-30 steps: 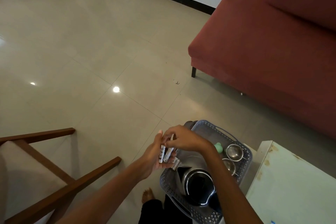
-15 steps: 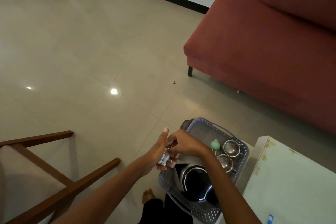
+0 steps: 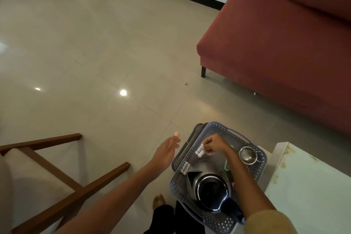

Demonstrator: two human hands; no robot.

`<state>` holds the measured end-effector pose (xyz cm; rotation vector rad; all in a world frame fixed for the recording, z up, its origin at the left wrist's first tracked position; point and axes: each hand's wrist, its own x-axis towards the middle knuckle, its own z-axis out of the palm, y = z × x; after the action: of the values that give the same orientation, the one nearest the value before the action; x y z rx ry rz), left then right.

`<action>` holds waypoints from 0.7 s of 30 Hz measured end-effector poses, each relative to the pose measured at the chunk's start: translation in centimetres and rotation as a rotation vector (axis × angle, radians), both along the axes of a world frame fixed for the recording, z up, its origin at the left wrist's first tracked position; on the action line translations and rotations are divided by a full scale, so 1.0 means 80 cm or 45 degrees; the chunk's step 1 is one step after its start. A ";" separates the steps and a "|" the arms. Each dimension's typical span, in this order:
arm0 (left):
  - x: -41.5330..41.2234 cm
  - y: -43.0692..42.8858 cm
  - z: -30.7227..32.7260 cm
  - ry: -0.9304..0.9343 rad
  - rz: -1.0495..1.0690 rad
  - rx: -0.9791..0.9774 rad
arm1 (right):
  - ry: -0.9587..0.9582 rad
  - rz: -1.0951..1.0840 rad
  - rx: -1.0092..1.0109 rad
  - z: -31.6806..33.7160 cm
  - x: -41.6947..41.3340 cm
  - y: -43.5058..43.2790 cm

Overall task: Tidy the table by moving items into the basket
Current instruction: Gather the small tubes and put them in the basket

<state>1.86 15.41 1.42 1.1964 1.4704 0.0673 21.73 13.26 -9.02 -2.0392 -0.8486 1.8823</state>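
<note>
A grey perforated basket [image 3: 212, 125] stands on a dark stool beside the white table [image 3: 311, 186]. My right hand [image 3: 212, 144] is over the basket's far left part and pinches two small white batteries [image 3: 199, 151]. Two more white batteries [image 3: 185, 167] lie inside by the left wall. A black and silver kettle [image 3: 210, 190] fills the near half of the basket, with a steel cup [image 3: 247, 154] at the right. My left hand [image 3: 167, 150] hovers left of the basket, fingers straight, holding nothing.
A red sofa [image 3: 284, 43] stands at the right rear. A wooden chair frame [image 3: 62, 178] is at the lower left. The tiled floor [image 3: 85, 53] spreads out ahead. My bare foot [image 3: 158, 200] shows under the basket.
My hands, joined around the batteries, have parted. The right hand carried two batteries over the basket, two now lie inside it, and the left hand opened and moved left.
</note>
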 end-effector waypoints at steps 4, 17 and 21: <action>-0.013 -0.011 -0.015 0.083 0.003 -0.023 | -0.094 -0.114 -0.061 -0.041 -0.018 0.002; -0.021 -0.022 -0.026 0.069 0.077 -0.147 | -0.459 0.198 -0.002 -0.079 -0.046 0.008; -0.022 -0.022 -0.022 0.064 0.074 -0.149 | -0.591 0.326 0.047 -0.079 -0.044 0.000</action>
<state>0.08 13.63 -0.35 1.0675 1.5323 -0.0087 18.22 13.29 -15.32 -2.4879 -1.2966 1.4995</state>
